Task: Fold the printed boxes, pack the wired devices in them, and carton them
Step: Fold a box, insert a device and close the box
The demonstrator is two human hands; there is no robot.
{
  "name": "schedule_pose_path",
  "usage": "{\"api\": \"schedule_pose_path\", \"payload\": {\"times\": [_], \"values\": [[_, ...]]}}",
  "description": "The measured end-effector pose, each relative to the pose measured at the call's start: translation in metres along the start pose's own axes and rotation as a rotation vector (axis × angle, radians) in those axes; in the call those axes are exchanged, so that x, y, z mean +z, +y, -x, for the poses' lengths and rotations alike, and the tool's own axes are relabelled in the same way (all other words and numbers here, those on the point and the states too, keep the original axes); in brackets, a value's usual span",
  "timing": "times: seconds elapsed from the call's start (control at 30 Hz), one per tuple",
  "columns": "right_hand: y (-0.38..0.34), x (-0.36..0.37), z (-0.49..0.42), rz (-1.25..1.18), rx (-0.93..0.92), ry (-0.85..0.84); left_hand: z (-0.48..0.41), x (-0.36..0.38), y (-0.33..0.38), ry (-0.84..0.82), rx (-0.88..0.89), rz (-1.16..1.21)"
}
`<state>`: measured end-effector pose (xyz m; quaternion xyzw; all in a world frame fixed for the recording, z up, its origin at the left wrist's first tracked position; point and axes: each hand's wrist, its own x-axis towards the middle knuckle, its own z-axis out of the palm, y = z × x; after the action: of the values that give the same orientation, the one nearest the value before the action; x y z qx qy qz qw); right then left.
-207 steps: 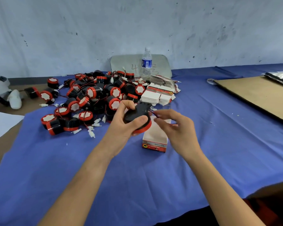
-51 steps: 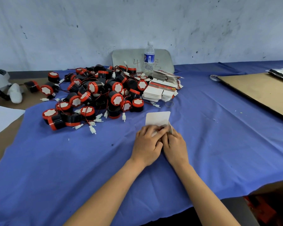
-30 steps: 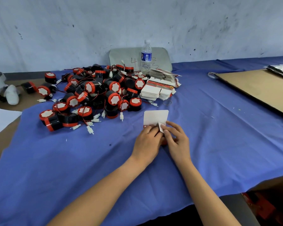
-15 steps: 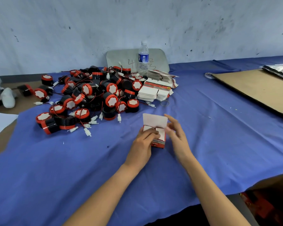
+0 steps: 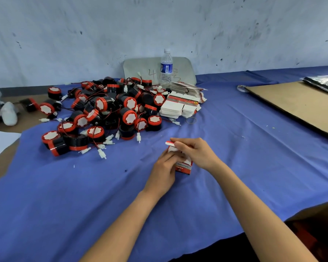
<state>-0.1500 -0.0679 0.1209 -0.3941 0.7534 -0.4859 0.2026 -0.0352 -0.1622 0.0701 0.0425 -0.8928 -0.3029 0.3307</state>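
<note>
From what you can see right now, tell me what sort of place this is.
Probably a small workshop's hand-packing bench. A heap of black-and-red wired devices lies on a blue cloth beside stacks of flat printed boxes, and both hands are closing one box.

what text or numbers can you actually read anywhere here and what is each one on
"4": handwritten on the grey board against the wall; more scrawl right of the water bottle, illegible.
Water bottle's blue label: a barcode shows, print too small to read.
Printed box under the left hand and right hand: lines of lettering on the red band, too blurred to read.
Flat box stack: printed red band with a yellow emblem, unreadable.
</note>
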Motion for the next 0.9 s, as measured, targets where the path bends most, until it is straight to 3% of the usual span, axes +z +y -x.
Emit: {"api": "schedule_pose_path", "payload": {"times": [0.17,0.3,0.6,0.9], "values": [[0.014,0.008,0.003,0.199,-0.088,0.159,0.005,0.002,-0.003,0.081,-0.025,0.026],[0.026,0.018,0.012,0.220,-0.165,0.134,0.004,-0.003,-0.008,0.348,-0.312,0.107],[0.037,0.023,0.018,0.301,-0.175,0.118,0.005,-0.008,-0.013,0.225,-0.505,0.389],[0.034,0.021,0.020,0.349,-0.186,0.090,0.005,-0.010,-0.010,0.218,-0.473,0.438]]}}
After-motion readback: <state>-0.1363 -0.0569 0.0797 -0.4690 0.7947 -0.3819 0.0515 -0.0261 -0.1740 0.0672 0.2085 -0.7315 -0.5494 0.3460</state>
